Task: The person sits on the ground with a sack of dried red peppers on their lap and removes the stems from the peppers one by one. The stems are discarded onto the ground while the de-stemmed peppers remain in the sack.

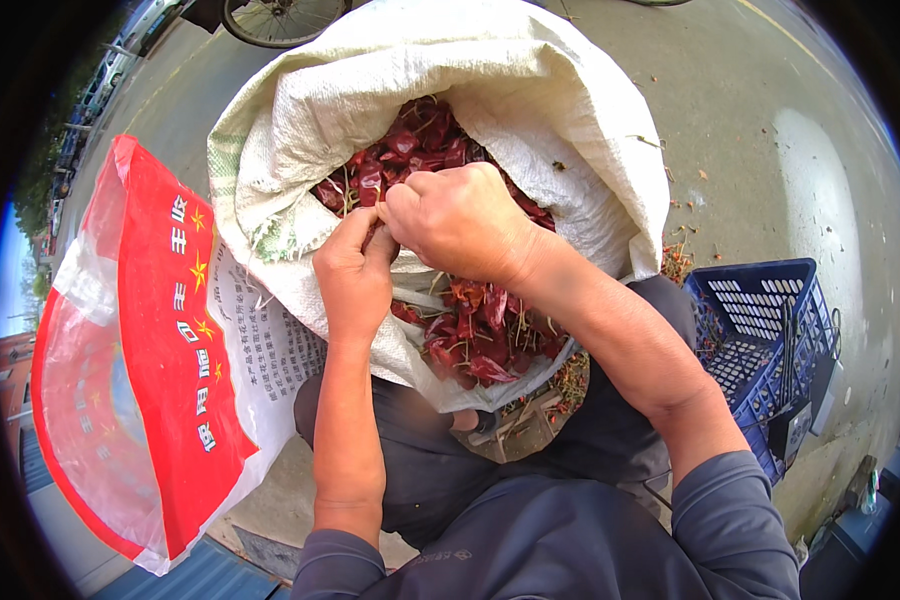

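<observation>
A white woven sack (390, 75) stands before me with its mouth rolled open. Dried red chillies (420, 142) fill the opening. Nearer my lap, a second heap of dried red chillies (487, 337) with pale stems lies on a fold of the sack. My left hand (356, 262) and my right hand (457, 214) meet above the sack, thumbs and fingertips pinched together. Between them a small dark red piece shows, apparently a dried chilli (371, 234), mostly hidden by the fingers.
A red, white and clear printed plastic bag (187, 330) leans at the left. On the right stands a blue plastic crate (765, 315) with a small device (791, 431) on its side. Stem scraps (570, 382) litter the ground beneath the sack. A bicycle wheel (285, 19) is beyond the sack.
</observation>
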The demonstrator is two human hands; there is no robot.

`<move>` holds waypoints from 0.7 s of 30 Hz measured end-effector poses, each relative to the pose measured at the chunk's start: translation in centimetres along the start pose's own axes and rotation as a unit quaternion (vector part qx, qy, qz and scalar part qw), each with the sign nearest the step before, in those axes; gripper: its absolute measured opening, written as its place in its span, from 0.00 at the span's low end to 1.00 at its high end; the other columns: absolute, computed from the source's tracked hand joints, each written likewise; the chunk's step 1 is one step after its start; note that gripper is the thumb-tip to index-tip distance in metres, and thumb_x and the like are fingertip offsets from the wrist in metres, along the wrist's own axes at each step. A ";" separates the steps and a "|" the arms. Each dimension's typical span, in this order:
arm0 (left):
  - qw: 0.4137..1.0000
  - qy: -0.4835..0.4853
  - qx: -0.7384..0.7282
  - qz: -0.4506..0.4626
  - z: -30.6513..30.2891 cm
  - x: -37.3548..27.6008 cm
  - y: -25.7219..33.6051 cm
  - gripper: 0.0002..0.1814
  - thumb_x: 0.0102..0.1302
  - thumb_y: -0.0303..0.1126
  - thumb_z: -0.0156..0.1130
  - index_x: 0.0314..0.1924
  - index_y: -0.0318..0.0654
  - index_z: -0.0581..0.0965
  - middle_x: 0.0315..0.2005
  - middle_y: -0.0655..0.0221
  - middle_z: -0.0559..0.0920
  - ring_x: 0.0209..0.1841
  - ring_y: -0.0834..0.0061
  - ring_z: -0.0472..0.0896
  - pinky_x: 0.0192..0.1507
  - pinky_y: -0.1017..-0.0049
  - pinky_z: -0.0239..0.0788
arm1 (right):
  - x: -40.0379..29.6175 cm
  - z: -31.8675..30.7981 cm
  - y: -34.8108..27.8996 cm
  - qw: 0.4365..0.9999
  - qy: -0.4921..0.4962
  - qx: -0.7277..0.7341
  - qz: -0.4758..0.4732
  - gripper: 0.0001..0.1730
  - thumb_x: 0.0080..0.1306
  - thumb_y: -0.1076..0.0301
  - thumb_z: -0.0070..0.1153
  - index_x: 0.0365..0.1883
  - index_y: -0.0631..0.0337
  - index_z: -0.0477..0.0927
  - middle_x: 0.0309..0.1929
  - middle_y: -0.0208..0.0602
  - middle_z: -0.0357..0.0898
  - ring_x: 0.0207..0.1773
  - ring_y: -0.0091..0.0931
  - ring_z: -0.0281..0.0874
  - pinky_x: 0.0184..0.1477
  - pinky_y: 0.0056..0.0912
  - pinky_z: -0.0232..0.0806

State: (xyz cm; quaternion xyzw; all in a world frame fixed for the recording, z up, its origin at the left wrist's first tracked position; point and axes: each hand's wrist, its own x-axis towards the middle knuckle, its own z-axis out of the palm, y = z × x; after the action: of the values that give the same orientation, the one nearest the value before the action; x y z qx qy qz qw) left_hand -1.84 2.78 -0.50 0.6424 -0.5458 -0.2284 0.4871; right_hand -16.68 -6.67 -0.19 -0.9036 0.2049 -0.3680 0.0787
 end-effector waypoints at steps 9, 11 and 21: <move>0.981 0.013 -0.185 -0.060 -0.4 0.3 -1.9 0.08 0.77 0.29 0.62 0.53 0.38 0.81 0.40 0.75 0.85 0.37 0.89 0.78 0.36 0.86 0.67 | 2.5 -6.4 5.2 0.673 0.246 0.608 0.341 0.20 0.78 0.55 0.58 0.46 0.67 0.84 0.35 0.36 0.87 0.34 0.19 0.84 0.34 0.20 0.76; 0.969 0.005 -0.227 -0.098 -0.8 0.6 -2.4 0.09 0.77 0.28 0.61 0.54 0.39 0.80 0.44 0.71 0.87 0.40 0.87 0.81 0.36 0.85 0.69 | 2.1 -5.2 4.0 0.805 0.072 0.464 0.362 0.18 0.74 0.56 0.63 0.44 0.65 0.85 0.34 0.41 0.88 0.34 0.23 0.85 0.36 0.28 0.78; 0.971 0.006 -0.204 -0.127 -0.8 0.9 -1.0 0.16 0.73 0.26 0.63 0.59 0.39 0.79 0.42 0.73 0.84 0.38 0.86 0.80 0.36 0.84 0.69 | -0.3 1.7 2.0 0.973 -0.156 -0.134 0.106 0.09 0.60 0.67 0.60 0.37 0.59 0.84 0.35 0.44 0.88 0.40 0.40 0.88 0.40 0.45 0.80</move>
State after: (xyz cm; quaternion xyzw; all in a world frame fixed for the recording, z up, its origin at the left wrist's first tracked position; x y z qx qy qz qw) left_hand -0.45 2.14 -0.79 0.5947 -0.3992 -0.3909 0.5781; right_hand -16.31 -8.39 -2.18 -0.9251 0.3324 -0.1817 0.0269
